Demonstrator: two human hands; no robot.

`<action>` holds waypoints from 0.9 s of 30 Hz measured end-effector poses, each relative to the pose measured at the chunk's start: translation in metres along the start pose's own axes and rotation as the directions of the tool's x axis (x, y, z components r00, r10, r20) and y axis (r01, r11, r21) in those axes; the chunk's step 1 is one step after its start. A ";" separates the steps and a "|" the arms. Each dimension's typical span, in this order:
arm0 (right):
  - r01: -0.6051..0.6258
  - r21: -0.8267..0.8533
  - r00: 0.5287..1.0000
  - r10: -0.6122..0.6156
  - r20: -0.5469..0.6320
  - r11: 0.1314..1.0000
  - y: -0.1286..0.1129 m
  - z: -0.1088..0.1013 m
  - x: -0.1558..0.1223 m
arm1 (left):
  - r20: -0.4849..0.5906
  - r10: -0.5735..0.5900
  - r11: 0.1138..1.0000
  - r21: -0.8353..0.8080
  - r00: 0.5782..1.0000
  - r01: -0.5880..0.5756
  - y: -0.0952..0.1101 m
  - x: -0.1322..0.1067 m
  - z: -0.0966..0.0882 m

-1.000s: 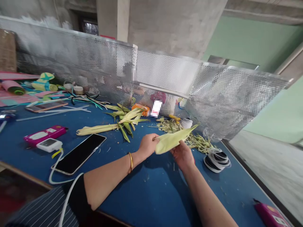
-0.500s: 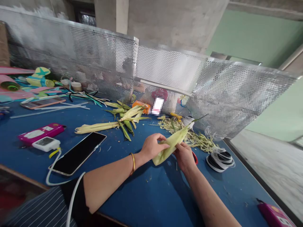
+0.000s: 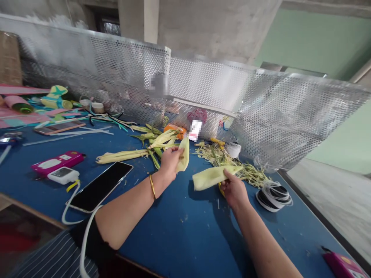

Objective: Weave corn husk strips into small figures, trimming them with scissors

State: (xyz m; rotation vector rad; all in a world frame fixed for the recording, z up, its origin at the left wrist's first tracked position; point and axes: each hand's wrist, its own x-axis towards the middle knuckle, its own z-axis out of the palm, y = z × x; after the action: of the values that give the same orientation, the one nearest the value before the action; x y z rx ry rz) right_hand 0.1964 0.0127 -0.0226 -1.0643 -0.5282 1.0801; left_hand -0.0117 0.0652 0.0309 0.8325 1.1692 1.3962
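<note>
Here's the blue table [image 3: 179, 239], spreading out beneath the black phone [image 3: 101, 187], and the mesh screen [image 3: 116, 73] stands well beyond that phone, seemingly as a divider. Past the phone and to its right lies the heap of husks [image 3: 164, 139]; farther right, the pile of shreds [image 3: 249, 173], perhaps apart from the larger leaves for tidiness. Well right of the phone sits the striped coil [image 3: 272, 197]. And the left hand [image 3: 169, 162], beyond the phone's right side, is closed in a pinch on the steep husk [image 3: 184, 156], probably so the leaf stands unfolded. Farther right of the phone, the right hand [image 3: 236, 192] has its thumb pressed over the level husk [image 3: 207, 178], fingers beneath, its broad end jutting phonewards, likely to avoid creasing. Smallest, a yellow edge [image 3: 222, 189] under that hand: whose, I can't tell.
</note>
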 end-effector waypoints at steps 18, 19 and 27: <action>-0.124 -0.155 0.854 0.185 0.487 0.980 -0.006 0.027 -0.038 | 0.447 0.078 0.976 0.149 0.891 -0.160 -0.025 -0.039 0.010; -0.126 -0.158 0.869 0.185 0.458 0.979 -0.006 0.028 -0.038 | 0.453 0.077 0.971 0.170 0.888 -0.171 -0.026 -0.040 0.009; -0.042 -0.105 0.962 0.068 0.264 0.994 -0.006 0.025 -0.031 | 0.630 -0.101 0.950 0.292 0.770 -0.114 -0.031 -0.037 0.005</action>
State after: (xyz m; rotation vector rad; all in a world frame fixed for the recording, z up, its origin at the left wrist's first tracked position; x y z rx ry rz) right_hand 0.1660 -0.0050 -0.0017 -1.0296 -0.7783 1.2666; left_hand 0.0086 0.0275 0.0071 1.4114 0.8428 0.8081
